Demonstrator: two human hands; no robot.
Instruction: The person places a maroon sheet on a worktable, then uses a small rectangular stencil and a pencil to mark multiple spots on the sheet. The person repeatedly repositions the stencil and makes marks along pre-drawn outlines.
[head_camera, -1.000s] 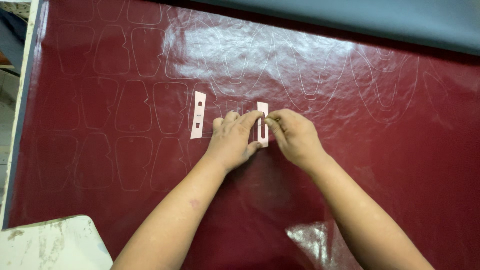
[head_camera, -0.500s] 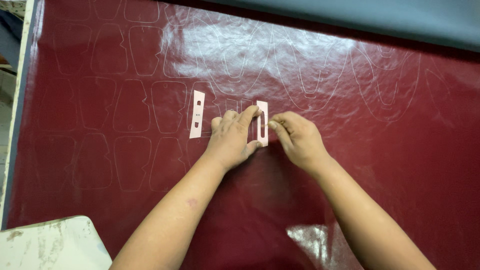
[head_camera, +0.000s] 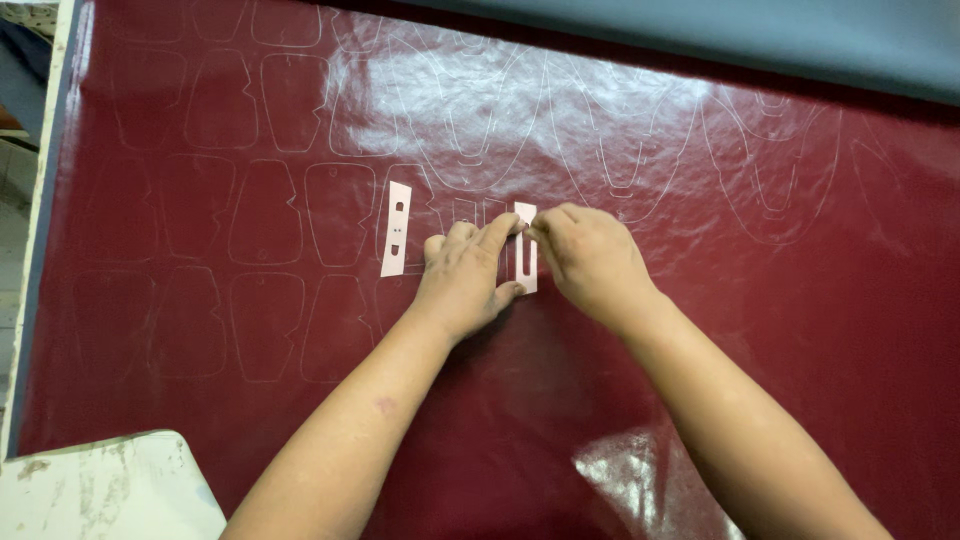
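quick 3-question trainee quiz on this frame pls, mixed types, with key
1. True or false: both hands touch the slotted strip.
2. The second strip lies on which side of the left hand? A) left B) right
3. What colour is the sheet under the hands?

Key: 1. True: the left hand presses it, the right hand is at its top. 2. A. 3. Dark red, with traced outlines.

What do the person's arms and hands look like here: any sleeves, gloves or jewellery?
Both forearms are bare as far as the frame shows, with no sleeves in view. The left hand and right hand wear no gloves; no rings, watch or bracelets show.
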